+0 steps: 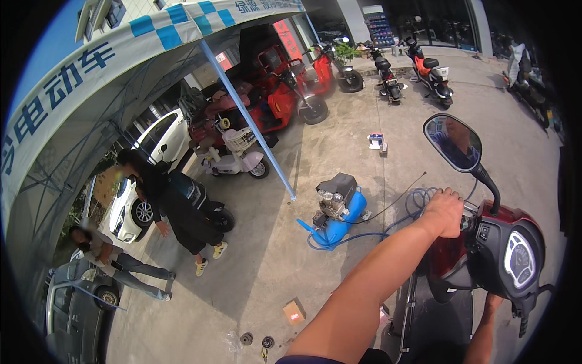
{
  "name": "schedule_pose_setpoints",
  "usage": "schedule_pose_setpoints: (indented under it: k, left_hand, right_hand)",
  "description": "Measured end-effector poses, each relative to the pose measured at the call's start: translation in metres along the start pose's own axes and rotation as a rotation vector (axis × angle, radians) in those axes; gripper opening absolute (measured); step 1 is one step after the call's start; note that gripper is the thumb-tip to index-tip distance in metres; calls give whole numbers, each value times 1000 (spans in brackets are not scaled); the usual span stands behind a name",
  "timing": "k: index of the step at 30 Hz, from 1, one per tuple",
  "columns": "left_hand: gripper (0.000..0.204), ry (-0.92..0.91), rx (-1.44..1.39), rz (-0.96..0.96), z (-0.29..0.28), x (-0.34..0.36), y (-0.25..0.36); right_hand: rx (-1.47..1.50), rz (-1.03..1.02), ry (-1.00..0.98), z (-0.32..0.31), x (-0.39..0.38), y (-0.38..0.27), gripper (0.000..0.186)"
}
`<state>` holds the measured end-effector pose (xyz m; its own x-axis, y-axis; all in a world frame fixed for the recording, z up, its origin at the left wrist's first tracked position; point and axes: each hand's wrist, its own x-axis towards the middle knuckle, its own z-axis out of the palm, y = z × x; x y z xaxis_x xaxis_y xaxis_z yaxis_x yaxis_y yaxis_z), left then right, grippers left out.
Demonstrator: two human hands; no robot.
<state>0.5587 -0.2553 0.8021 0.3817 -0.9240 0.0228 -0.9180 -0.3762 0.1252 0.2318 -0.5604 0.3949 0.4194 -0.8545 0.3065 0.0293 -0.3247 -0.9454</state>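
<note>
A dark red scooter [473,255] stands at the right, with its oval instrument panel [519,259] facing up. My left hand [445,211] is closed round the left handlebar grip, beside the brake lever area and below the round-cornered mirror [453,143]. My right hand [494,301] reaches up under the instrument housing. Its fingers are hidden behind the housing, so what it touches does not show. The scooter's dark footboard [445,315] lies between my arms. The right brake lever [522,324] hangs apart from my right hand.
A blue air compressor [341,218] with a coiled hose [418,200] sits on the concrete, left of the scooter. A small cardboard box [294,312] and round parts [267,342] lie nearby. Two people [176,200] stand left by parked vehicles. A canopy pole [245,118] rises mid-left.
</note>
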Motion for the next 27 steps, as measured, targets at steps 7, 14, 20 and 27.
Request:
schedule_pose_setpoints:
  k: [7, 14, 20, 27]
  left_hand:
    - [54, 10, -24, -5, 6, 2, 0]
    - [59, 22, -30, 7, 10, 5, -3]
    - [59, 21, -36, 4, 12, 6, -3]
    - [57, 12, 0, -10, 11, 6, -1]
  right_hand:
    - [-208, 75, -46, -4, 10, -27, 46]
    - [-301, 104, -102, -4, 13, -54, 44]
    - [-413, 137, -149, -16, -14, -80, 43]
    - [-563, 179, -191, -50, -58, -114, 49]
